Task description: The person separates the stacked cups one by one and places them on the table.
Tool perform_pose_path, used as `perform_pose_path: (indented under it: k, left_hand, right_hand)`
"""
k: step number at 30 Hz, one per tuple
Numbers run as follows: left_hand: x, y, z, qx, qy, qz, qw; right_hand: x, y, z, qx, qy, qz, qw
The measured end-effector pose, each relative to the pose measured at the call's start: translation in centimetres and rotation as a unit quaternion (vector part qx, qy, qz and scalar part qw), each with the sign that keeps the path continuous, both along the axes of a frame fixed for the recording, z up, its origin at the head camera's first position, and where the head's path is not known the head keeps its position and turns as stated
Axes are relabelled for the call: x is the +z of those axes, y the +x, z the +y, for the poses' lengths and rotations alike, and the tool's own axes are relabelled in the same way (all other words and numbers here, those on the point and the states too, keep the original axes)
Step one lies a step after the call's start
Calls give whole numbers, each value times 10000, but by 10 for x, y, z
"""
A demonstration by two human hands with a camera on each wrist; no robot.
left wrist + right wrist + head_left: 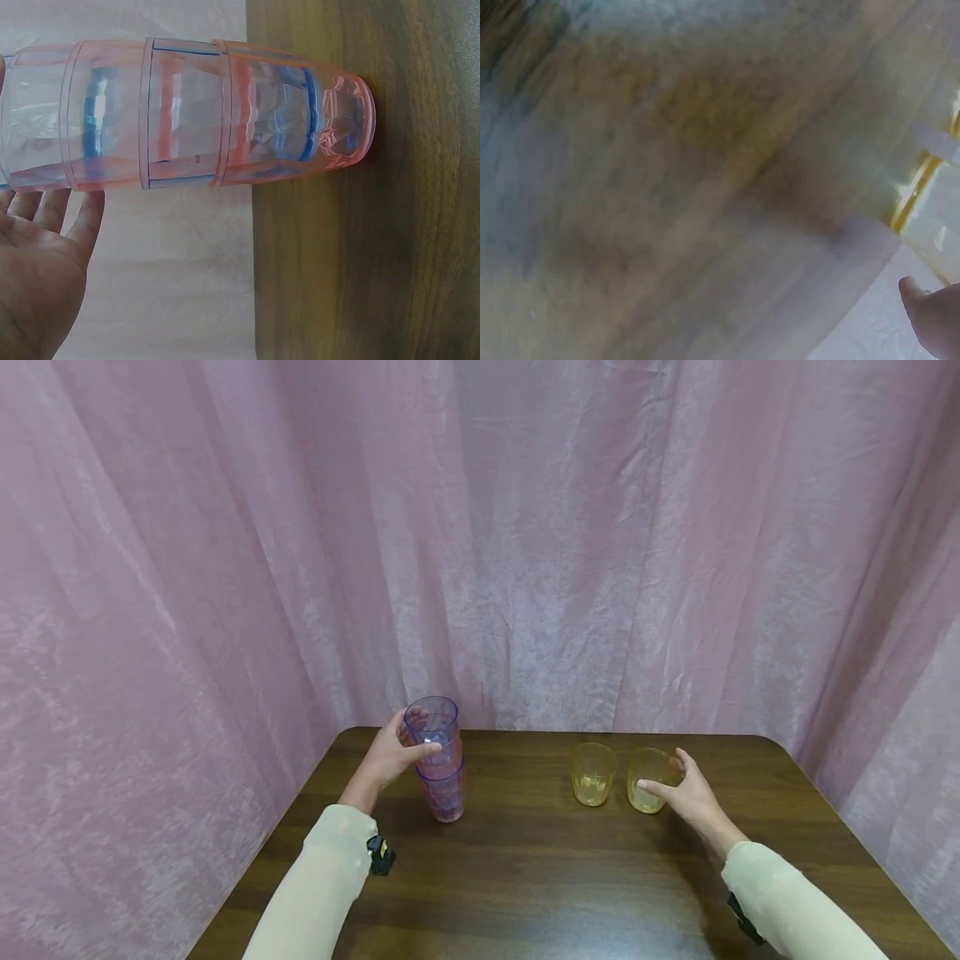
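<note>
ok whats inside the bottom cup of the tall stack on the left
Through the clear wall of the bottom cup, the lower part of a blue-tinted cup shows, nested inside. The cups above cover its mouth, hiding the view down into it.

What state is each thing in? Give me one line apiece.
Cup stack: nested, mouths up
Left yellow cup: mouth up, untouched
Right yellow cup: mouth up
Left hand: gripping the cup stack
Right hand: curled round the right yellow cup
Curtain: hanging in folds
</note>
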State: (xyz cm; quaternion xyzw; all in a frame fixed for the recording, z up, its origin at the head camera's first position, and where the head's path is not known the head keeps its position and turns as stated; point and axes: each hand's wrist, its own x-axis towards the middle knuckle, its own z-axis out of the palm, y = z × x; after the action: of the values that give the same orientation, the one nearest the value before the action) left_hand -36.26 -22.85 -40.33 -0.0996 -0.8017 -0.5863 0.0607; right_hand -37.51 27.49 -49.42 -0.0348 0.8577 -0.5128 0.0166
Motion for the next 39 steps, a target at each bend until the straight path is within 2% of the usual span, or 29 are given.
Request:
perform_pose_path:
  k: [10, 19, 29, 39]
  left_hand:
    - [-1, 1, -1, 15, -78, -21, 10000]
    - [0, 1, -2, -72, -104, -116, 9999]
    - [-5, 2, -5, 115, -792, -334, 9962]
    - [-8, 7, -5, 129, -824, -400, 9957]
  right_hand:
    - [30, -1, 0, 49, 65, 139, 9999]
    - [62, -8, -10, 13, 134, 499, 9987]
    - [97, -15, -46, 148, -202, 848, 9961]
    - [123, -13, -96, 439, -671, 1055, 9912]
